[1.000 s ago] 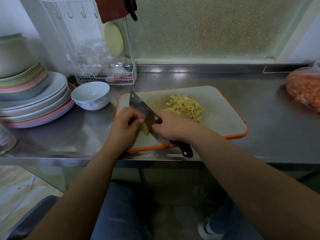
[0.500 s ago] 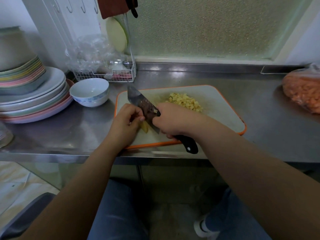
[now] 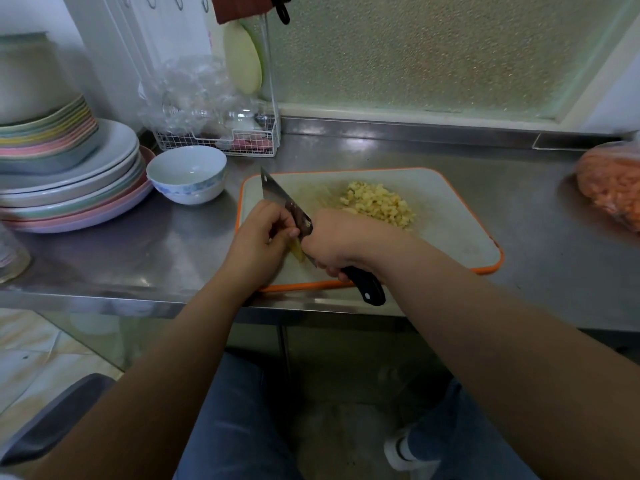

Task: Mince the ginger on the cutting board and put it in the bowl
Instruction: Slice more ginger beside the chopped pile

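Blade tip rides higher than half a second ago | right hand [image 3: 332, 242] grips cleaver [image 3: 280, 199], blade running far-left to near-right | left hand [image 3: 258, 237] pinches ginger piece [image 3: 298, 252] on cutting board [image 3: 460, 237] | minced pile [image 3: 379, 204] mid-board.

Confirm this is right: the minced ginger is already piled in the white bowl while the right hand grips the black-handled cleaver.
Not quite. The head view shows the pile of yellow minced ginger lying on the orange-edged white cutting board; the white bowl with blue pattern holds none. The right hand does grip the black-handled cleaver.
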`<state>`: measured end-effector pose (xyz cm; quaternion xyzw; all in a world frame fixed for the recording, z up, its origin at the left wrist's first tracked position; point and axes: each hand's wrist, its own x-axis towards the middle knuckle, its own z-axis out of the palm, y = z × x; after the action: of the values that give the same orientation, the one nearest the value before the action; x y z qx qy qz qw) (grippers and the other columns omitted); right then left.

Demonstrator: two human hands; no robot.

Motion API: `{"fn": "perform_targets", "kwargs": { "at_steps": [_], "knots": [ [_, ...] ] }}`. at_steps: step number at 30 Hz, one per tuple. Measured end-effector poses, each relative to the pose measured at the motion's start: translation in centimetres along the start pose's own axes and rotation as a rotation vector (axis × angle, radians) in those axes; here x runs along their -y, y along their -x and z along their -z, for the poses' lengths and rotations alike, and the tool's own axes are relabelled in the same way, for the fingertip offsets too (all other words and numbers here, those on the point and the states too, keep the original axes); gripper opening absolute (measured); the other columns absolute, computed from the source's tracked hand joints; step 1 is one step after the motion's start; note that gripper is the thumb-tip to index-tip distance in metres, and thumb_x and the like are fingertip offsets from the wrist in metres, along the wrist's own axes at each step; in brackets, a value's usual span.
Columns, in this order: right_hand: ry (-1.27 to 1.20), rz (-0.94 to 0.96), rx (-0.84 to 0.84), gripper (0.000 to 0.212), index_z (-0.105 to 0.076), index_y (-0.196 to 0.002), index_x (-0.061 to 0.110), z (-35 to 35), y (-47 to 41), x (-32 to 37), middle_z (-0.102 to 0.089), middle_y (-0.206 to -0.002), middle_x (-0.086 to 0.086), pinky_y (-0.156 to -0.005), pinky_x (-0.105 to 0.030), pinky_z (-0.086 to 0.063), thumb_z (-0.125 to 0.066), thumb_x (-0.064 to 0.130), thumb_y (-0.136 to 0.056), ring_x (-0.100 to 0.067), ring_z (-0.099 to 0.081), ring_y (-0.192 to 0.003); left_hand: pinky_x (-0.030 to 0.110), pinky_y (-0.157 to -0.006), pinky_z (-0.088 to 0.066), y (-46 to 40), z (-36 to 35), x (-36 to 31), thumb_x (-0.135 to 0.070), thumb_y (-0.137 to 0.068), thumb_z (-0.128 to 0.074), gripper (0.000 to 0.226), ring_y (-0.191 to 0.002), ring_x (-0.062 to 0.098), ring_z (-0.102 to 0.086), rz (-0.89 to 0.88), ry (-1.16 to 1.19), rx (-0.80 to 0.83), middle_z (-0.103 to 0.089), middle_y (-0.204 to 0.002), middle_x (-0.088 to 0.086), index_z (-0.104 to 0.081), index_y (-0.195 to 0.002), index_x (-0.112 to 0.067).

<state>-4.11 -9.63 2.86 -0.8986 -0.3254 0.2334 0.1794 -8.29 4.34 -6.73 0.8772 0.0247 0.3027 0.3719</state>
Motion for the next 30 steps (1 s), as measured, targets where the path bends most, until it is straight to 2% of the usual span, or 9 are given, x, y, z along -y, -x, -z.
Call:
{"fn": "perform_targets", "kwargs": {
  "at_steps": [4, 7, 10, 19, 21, 22, 23, 25, 30],
  "knots": [
    [0.049, -0.002, -0.015, 0.034, -0.036, -0.063, 0.017, -1.4, -0.5, -0.3, -0.045, -0.064, 0.0, -0.044, -0.022, -0.034, -0.045, 0.015, -0.096, -0.011, -0.043, -0.05, 0.013, -0.073, -0.039, 0.0, 0.0, -0.1, 0.004, -0.081, -0.064, 0.01, -0.082, 0.014, -0.05, 0.018, 0.017, 0.007, -0.053, -0.087, 0.001, -0.058, -0.083, -0.004],
    [0.011, -0.02, -0.021, 0.034, -0.037, -0.062, 0.016, -1.3, -0.5, -1.0, -0.045, -0.063, -0.002, -0.046, -0.023, -0.037, -0.045, 0.015, -0.096, -0.013, -0.042, -0.051, 0.011, -0.073, -0.037, 0.1, 0.2, -0.3, 0.003, -0.083, -0.062, 0.01, -0.08, 0.006, -0.049, 0.037, 0.033, -0.001, -0.052, -0.087, 0.0, -0.058, -0.083, -0.006],
    [-0.093, -0.082, 0.017, 0.023, -0.051, -0.071, 0.009, -0.8, -0.4, -2.1, -0.054, -0.06, -0.007, -0.047, -0.024, -0.043, -0.045, 0.015, -0.093, -0.018, -0.049, -0.045, 0.006, -0.069, -0.035, 0.4, 0.3, -0.7, -0.001, -0.088, -0.058, 0.011, -0.076, -0.004, -0.047, 0.087, 0.043, -0.012, -0.05, -0.086, -0.007, -0.056, -0.085, -0.011],
    [-0.152, -0.033, -0.01, 0.018, -0.049, -0.076, 0.01, -0.7, 0.5, -2.7, -0.055, -0.063, -0.009, -0.036, -0.019, -0.04, -0.049, 0.017, -0.093, -0.018, -0.05, -0.041, 0.01, -0.073, -0.038, 0.5, 0.0, -0.4, -0.004, -0.089, -0.058, 0.017, -0.083, 0.009, -0.051, 0.089, -0.009, 0.008, -0.052, -0.098, 0.002, -0.053, -0.093, -0.019],
    [-0.193, -0.014, -0.021, 0.015, -0.049, -0.099, 0.008, -0.9, 0.6, -2.5, -0.058, -0.079, -0.012, -0.041, -0.025, -0.043, -0.052, 0.022, -0.092, -0.02, -0.053, -0.05, 0.013, -0.075, -0.039, 0.7, 0.1, -0.4, -0.004, -0.087, -0.061, 0.02, -0.081, 0.009, -0.05, 0.048, -0.045, 0.005, -0.049, -0.1, 0.0, -0.053, -0.093, -0.02],
    [-0.22, -0.007, -0.024, 0.031, -0.042, -0.117, 0.009, -1.0, 0.5, -2.4, -0.058, -0.086, -0.012, -0.043, -0.027, -0.043, -0.052, 0.023, -0.092, -0.02, -0.053, -0.055, 0.013, -0.075, -0.039, 0.9, 0.2, -0.5, -0.004, -0.086, -0.062, 0.02, -0.081, 0.009, -0.049, 0.032, -0.067, 0.001, -0.048, -0.101, -0.001, -0.053, -0.093, -0.021],
    [-0.236, 0.005, -0.02, 0.046, -0.031, -0.133, 0.014, -1.2, 0.4, -2.5, -0.056, -0.087, -0.009, -0.044, -0.027, -0.043, -0.051, 0.023, -0.093, -0.019, -0.054, -0.057, 0.012, -0.075, -0.039, 1.1, 0.3, -0.5, -0.005, -0.086, -0.063, 0.02, -0.081, 0.009, -0.049, 0.022, -0.091, -0.003, -0.048, -0.102, -0.002, -0.053, -0.094, -0.02],
    [-0.24, 0.056, -0.014, 0.055, -0.022, -0.143, 0.025, -1.5, 0.6, -2.5, -0.05, -0.079, -0.002, -0.043, -0.024, -0.041, -0.048, 0.022, -0.095, -0.016, -0.053, -0.054, 0.016, -0.076, -0.042, 1.3, 0.6, -0.5, -0.006, -0.085, -0.065, 0.02, -0.082, 0.008, -0.05, 0.027, -0.127, 0.003, -0.049, -0.103, -0.002, -0.055, -0.096, -0.019],
    [-0.282, 0.121, -0.058, 0.031, -0.053, -0.124, 0.016, -2.2, 1.1, -2.0, -0.051, -0.068, 0.0, -0.039, -0.023, -0.044, -0.048, 0.019, -0.093, -0.016, -0.053, -0.045, 0.037, -0.073, -0.048, 1.8, 1.7, -0.4, -0.013, -0.08, -0.072, 0.022, -0.084, 0.014, -0.053, 0.057, -0.229, 0.009, -0.049, -0.094, -0.007, -0.053, -0.088, -0.021]
  ]
}}
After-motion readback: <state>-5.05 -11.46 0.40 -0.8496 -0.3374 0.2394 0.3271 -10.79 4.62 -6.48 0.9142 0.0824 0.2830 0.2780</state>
